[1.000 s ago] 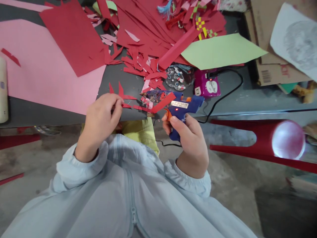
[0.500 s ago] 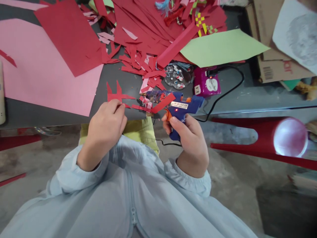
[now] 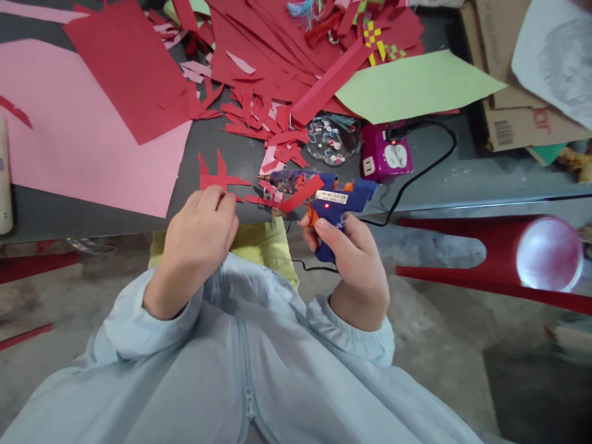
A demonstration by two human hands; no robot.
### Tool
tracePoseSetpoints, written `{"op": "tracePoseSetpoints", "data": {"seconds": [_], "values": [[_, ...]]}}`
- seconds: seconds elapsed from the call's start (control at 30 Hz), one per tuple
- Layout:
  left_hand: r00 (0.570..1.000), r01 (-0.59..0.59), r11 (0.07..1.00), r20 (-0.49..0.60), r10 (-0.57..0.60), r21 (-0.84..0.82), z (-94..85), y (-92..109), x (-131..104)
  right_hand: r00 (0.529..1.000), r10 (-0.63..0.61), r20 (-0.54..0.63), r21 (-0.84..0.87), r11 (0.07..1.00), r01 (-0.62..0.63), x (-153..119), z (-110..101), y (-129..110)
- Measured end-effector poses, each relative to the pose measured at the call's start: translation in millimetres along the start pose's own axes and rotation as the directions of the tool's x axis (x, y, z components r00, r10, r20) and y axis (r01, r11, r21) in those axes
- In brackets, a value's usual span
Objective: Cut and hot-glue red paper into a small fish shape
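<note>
My right hand (image 3: 354,250) is wrapped round the handle of a blue hot glue gun (image 3: 345,200), its fingers by the orange trigger. The gun's small red light is lit, and its nozzle points left. Red and pink paper scraps (image 3: 300,194) lie against the barrel. Near the table's front edge, my left hand (image 3: 201,225) is closed, fingers curled down at a red paper piece with pointed strips (image 3: 217,172). Its fingertips are mostly hidden from above, though they appear to pinch the lower part of that piece.
A heap of red paper strips (image 3: 259,117) lies behind the hands. Large pink paper (image 3: 83,142) is at left, pale green paper (image 3: 411,86) at right. A dish of beads (image 3: 333,140) stands beside a purple power socket box (image 3: 387,154) with a black cable (image 3: 437,160).
The view has shifted very slightly. Both hands, the glue gun and the red paper piece stay almost where they were.
</note>
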State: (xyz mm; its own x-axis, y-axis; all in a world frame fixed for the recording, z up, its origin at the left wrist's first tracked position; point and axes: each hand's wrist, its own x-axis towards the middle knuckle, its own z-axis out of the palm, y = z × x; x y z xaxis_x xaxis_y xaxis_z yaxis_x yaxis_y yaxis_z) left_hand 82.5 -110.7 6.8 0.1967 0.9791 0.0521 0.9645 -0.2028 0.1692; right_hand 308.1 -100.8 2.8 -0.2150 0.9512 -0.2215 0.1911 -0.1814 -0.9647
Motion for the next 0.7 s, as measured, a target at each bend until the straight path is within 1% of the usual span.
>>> {"op": "tracePoseSetpoints", "data": {"seconds": [0.1,0.33,0.53,0.6,0.7], "values": [[1.000,-0.021,1.000,-0.009,0.021,0.019,0.9,-0.9,-1.5,1.000,0.003,0.000,0.000,1.000,-0.003,0.2,-0.6,0.3],[0.997,-0.005,1.000,0.076,0.004,0.016,-2.7,2.7,-1.1,1.000,-0.003,0.008,0.016,1.000,0.003,-0.1,-0.7,1.1],[0.998,-0.045,0.998,0.040,0.044,0.043,-2.8,2.9,-3.9,1.000,0.002,0.020,0.002,1.000,-0.002,0.6,-1.1,0.6],[0.999,-0.029,1.000,0.038,0.029,0.010,-2.3,0.8,-4.0,1.000,0.005,0.029,-0.002,1.000,-0.005,1.2,-1.0,0.7],[1.000,0.023,0.997,-0.002,-0.023,-0.074,-0.3,-5.1,-3.4,1.000,0.002,0.029,0.008,1.000,-0.003,1.6,-0.7,1.1]]}}
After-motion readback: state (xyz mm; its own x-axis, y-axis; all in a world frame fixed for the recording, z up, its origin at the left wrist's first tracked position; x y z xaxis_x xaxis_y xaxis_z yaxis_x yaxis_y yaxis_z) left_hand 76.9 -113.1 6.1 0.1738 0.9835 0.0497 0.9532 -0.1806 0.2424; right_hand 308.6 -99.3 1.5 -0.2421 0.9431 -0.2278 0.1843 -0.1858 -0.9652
